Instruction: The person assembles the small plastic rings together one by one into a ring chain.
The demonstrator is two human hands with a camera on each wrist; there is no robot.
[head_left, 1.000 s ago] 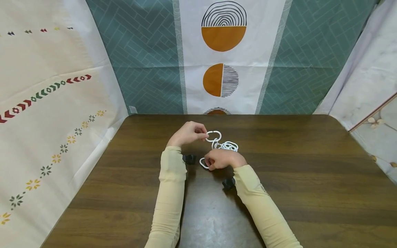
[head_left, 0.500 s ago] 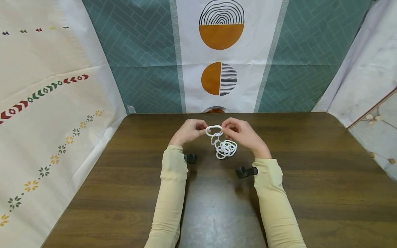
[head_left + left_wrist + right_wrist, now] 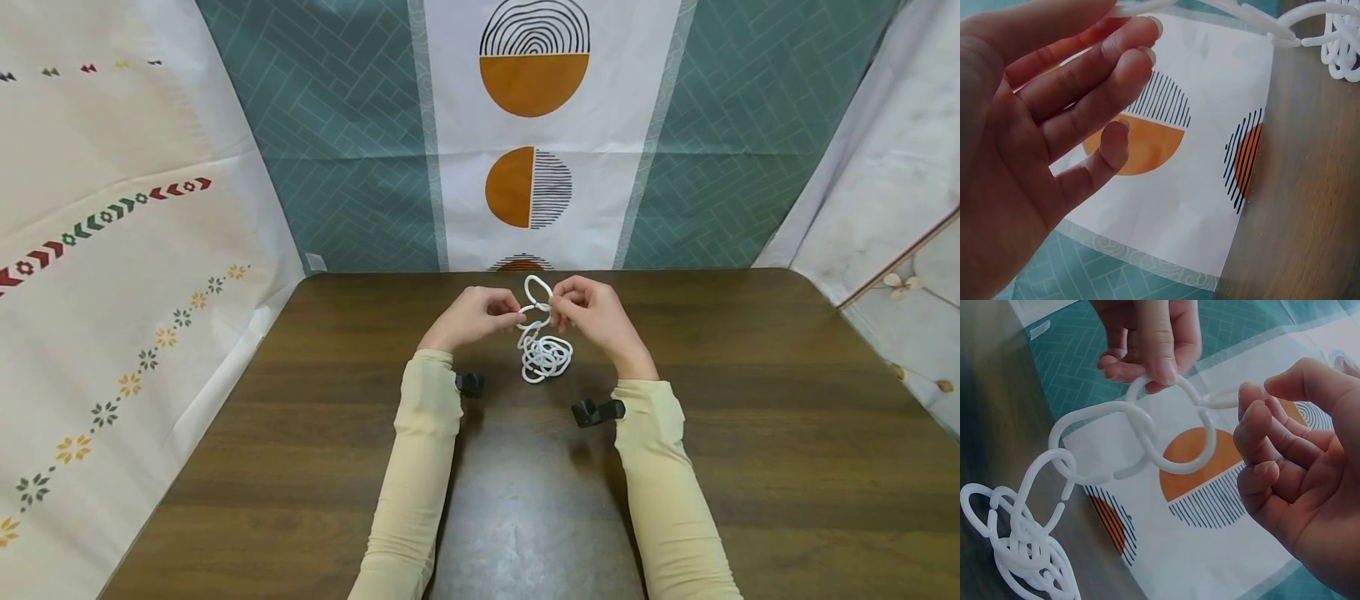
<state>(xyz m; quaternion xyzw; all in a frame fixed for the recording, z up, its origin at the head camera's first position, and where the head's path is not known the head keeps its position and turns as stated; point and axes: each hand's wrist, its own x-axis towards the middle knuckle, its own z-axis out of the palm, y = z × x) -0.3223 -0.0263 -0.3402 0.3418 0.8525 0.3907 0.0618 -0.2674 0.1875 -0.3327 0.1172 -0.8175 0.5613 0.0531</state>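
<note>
Several white plastic C-shaped links form a chain that rises from a heap (image 3: 546, 360) on the table in the head view. My left hand (image 3: 478, 317) pinches one link (image 3: 1180, 469) between thumb and fingers, raised above the heap. Opposite it, my right hand (image 3: 596, 317) pinches another link (image 3: 529, 287), which stands upright and meets the left hand's link. That second link shows nearly edge-on in the right wrist view, at the gap of the first one. Whether the two are fully hooked I cannot tell. Below, more links (image 3: 1100, 440) hang down to the heap.
The brown wooden table (image 3: 300, 467) reaches back to a teal and white patterned cloth (image 3: 360, 167). Pale cloths hang at the left and right sides. Black wrist cameras (image 3: 596, 413) sit on both forearms.
My right hand picked up a loose link from beside the heap and brought it to the link in my left hand. That link then turned upright, and the left hand shifted slightly right.
</note>
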